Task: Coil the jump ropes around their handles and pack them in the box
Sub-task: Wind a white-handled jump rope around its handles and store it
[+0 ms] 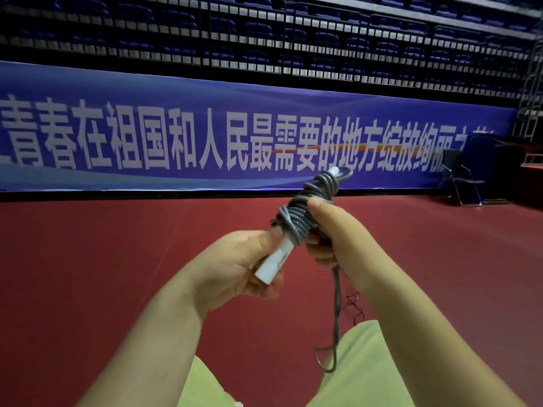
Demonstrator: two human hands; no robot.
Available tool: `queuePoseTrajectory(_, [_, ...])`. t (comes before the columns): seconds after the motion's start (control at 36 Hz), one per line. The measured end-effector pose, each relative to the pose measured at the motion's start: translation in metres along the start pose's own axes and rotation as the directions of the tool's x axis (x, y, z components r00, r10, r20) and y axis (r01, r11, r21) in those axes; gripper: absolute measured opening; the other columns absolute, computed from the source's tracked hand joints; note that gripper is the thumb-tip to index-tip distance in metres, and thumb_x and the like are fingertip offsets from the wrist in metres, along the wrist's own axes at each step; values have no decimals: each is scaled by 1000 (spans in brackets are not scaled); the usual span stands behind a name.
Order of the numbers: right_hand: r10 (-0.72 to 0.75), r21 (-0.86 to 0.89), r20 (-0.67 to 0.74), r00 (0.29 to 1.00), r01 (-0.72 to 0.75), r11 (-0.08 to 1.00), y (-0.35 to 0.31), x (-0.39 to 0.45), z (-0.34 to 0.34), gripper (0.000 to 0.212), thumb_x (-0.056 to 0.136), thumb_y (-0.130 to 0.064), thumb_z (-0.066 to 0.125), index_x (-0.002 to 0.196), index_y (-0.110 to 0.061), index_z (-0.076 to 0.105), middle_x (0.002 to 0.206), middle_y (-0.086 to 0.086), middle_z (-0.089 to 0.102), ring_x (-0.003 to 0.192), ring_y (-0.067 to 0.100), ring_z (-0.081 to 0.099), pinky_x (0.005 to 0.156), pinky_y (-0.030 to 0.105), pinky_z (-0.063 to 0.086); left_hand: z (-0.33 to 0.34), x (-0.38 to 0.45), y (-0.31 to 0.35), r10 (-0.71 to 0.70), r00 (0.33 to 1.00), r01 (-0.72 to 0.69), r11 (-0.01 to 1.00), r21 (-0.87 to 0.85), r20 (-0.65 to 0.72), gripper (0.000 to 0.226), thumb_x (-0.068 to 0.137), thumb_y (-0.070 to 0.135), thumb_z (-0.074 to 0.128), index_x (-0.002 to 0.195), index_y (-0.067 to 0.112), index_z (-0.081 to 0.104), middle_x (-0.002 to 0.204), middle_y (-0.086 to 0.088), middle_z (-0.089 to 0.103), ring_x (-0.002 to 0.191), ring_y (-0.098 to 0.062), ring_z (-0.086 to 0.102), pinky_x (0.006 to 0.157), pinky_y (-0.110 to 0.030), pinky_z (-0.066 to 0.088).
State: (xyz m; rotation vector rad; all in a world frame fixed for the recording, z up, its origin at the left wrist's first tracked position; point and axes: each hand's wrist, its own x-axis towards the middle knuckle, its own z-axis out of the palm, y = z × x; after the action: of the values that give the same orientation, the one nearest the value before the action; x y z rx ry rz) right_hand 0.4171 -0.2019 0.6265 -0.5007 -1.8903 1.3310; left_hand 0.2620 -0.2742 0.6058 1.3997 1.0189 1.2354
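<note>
One grey jump rope [305, 207], glossy cord coiled many times around smooth white cylindrical handles [277, 259], held in the air above red matte floor [117, 259]. Loose end dangling in one loop over pale green trousers [361, 362]. Left hand [235, 265] curled round the bare handle end; right hand [329, 230] wrapped round the coils, thumb pressing. Beyond: one blue banner [205, 136], one folding chair [461, 180].

Left hand [235, 265] grips the bare lower end of the white handle [274, 264], thumb on top. Handle tilted, upper end up and right. Grey rope [305, 210] coiled thickly around handle above left hand. Right hand [332, 233] just right of handle, holding the coils, thumb pressed on them. Loose rope tail hangs below right hand, looping over pale green trousers [361, 365]. Red floor [117, 259] beneath; blue banner [205, 136] beyond handle.
</note>
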Motion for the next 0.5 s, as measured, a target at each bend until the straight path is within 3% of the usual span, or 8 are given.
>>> queuePoseTrajectory(0.08, [-14,-22,64,998,16,1000,-6,-3,-9,35,84,-51,43,67,-20,45,57,-6,35,45,7,23,42,19,17,5,-1,10,53,995,-44,994,96,-89,40,74,51,52,76,11,55,57,7,54,52,-8,57,58,-26,53])
queuePoseTrajectory(0.17, [-4,-75,49,999,8,997,-10,-3,-14,42,99,-49,40,72,-17,46,57,-8,39,45,6,24,42,21,17,10,2,13,123,980,-95,980,175,-155,37,73,48,54,74,11,54,54,7,56,52,-9,59,53,-23,51])
queuePoseTrajectory(0.22, [-13,-121,15,1000,15,993,-9,-1,-15,44,95,-51,36,75,-13,42,57,-5,37,44,7,23,44,23,16,11,3,13,152,968,-104,967,232,-201,37,73,47,55,73,10,56,54,5,59,52,-11,61,53,-24,51])
queuePoseTrajectory(0.28, [-34,-182,-42,999,26,983,-5,1,-12,48,90,-56,35,77,-11,43,59,0,31,44,8,23,44,23,17,11,6,11,182,952,-101,946,309,-245,37,78,48,57,73,11,59,56,1,63,54,-14,62,61,-31,53])
queuePoseTrajectory(0.39, [-115,-306,-201,973,49,951,6,6,-9,55,93,-61,38,57,-20,45,49,-7,33,43,8,26,49,27,21,7,9,7,234,925,-90,900,427,-299,45,81,55,65,68,12,62,62,-7,67,63,-32,63,73,-51,53])
queuePoseTrajectory(0.44, [-168,-347,-236,957,78,935,10,8,-8,55,92,-61,39,53,-23,45,47,-10,35,44,8,29,52,29,22,8,9,9,273,906,-83,865,496,-325,47,80,55,63,72,9,62,68,-12,69,73,-40,64,73,-53,51])
queuePoseTrajectory(0.5, [-184,-365,-238,954,88,927,11,9,-7,51,88,-61,36,55,-23,42,49,-10,36,46,8,30,54,30,23,8,9,12,313,882,-65,822,566,-353,50,81,54,64,79,4,63,72,-13,69,75,-37,63,70,-51,49])
